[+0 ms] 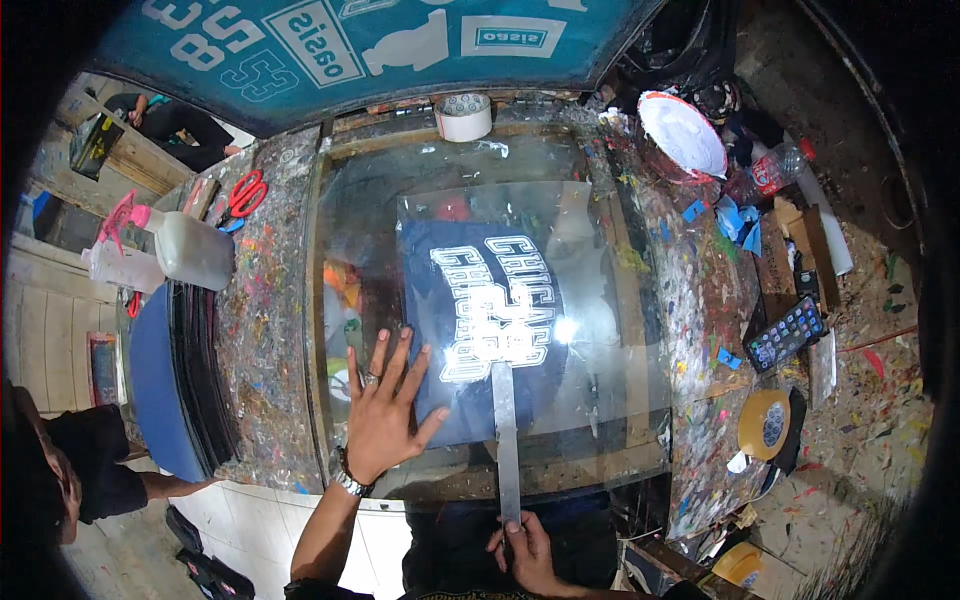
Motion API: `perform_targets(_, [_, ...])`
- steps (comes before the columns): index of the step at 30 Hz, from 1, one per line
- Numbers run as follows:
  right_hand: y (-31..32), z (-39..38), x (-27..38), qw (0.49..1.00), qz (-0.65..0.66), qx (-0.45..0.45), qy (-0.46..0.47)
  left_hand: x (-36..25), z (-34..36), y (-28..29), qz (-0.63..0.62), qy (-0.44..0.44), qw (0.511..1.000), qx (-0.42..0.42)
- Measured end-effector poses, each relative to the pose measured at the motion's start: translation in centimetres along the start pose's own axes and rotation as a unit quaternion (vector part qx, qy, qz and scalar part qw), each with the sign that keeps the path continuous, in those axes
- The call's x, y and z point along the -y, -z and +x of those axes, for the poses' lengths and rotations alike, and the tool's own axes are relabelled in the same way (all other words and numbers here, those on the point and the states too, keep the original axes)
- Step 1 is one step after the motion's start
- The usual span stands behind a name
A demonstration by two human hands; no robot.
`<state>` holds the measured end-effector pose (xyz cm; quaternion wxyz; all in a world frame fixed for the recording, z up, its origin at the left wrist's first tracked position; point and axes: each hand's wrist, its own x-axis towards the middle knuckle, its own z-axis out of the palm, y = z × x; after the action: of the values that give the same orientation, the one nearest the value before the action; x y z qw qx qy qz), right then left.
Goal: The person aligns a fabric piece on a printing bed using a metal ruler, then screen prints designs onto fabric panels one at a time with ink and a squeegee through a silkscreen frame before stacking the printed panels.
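Note:
My left hand [388,420], fingers spread, rests flat on a clear sheet [576,205] and the glass panel [360,190] at lower left of a dark blue fabric piece [440,405]. White printed lettering [455,265] shows over the blue piece. My right hand [525,550] grips a long metal ruler [507,440] by its near end at the work surface's front edge. The ruler runs forward to the white lettering, where its far end lies.
Spray bottles [195,250], red scissors [247,193] and stacked panels [160,380] stand left. A paint tub [682,130], phone [785,335] and tape rolls [760,425] lie right. A stencil screen [380,75] is raised behind. Other people [170,130] are at the far left.

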<state>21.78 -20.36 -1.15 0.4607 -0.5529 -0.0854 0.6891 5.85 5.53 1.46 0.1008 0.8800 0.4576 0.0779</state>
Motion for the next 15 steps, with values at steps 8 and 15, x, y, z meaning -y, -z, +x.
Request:
perform_targets(8, [1.7,0.3,-0.7,0.988,0.008,-0.039,0.148,0.2,-0.3,0.0,0.0,0.006,1.0,0.003])
perform_targets(15, [3.0,1.2,7.1,0.95,-0.004,-0.113,0.292,1.4,0.1,1.3,-0.053,0.001,0.998,0.019])
